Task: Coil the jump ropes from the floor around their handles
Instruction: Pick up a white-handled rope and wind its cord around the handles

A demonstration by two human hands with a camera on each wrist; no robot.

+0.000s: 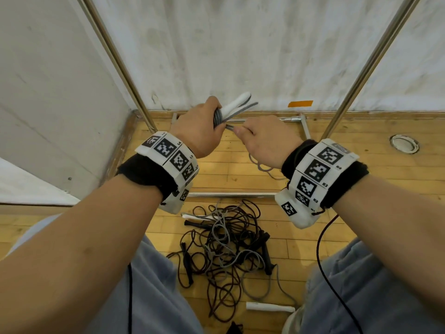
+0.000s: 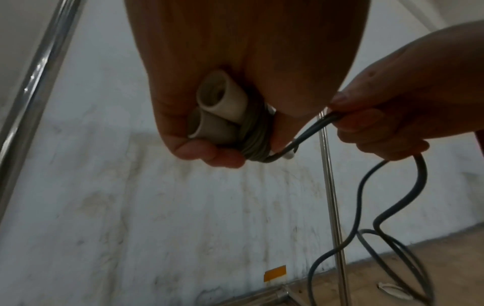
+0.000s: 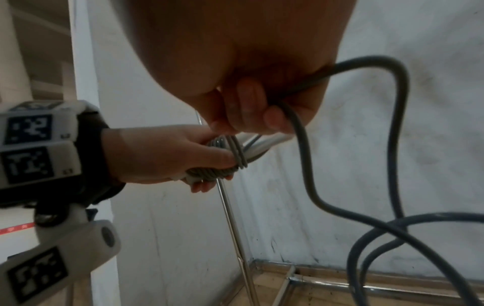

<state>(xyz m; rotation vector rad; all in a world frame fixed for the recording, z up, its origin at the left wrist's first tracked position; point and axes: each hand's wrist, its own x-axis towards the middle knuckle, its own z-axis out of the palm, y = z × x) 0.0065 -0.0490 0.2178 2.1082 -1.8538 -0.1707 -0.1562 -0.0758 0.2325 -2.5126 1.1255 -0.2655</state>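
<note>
Gripping 2 white handles (image 2: 222, 107) with curled fingers, my left hand (image 1: 195, 128) holds them above the rope pile (image 1: 226, 249) on the floor. My right hand (image 1: 262, 138), beside the handles, pinches the grey rope (image 3: 393, 128) coiled around them, its slack hanging down.

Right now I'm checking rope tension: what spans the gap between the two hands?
A short taut stretch of grey rope from left hand to right hand, clearest in left wrist view.
</note>
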